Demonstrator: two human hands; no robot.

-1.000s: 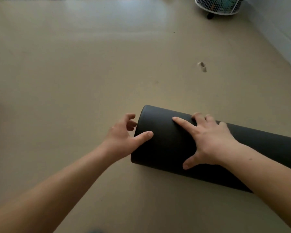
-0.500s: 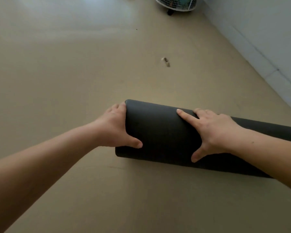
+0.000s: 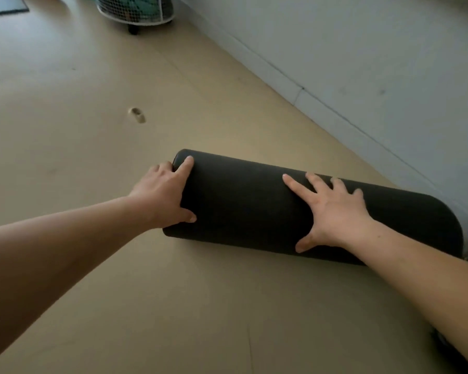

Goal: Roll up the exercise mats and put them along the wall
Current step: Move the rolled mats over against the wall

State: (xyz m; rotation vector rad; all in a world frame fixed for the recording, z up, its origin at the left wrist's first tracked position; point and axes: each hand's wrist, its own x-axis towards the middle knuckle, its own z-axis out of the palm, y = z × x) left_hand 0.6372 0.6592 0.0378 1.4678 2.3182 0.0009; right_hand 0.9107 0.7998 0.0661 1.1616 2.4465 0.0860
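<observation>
The top edge crops the wire basket [image 3: 135, 12]; my left hand [image 3: 161, 194] hides the end of the rolled mat [image 3: 243, 209].

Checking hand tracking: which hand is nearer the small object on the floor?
Left. Left hand holds the rolled mat at the end nearest the object; right hand lies flat farther along it.

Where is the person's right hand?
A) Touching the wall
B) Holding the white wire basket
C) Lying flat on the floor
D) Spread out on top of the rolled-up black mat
D: the right hand lies with its fingers spread on top of the rolled mat, not on the floor, the wall or the wire basket.
</observation>
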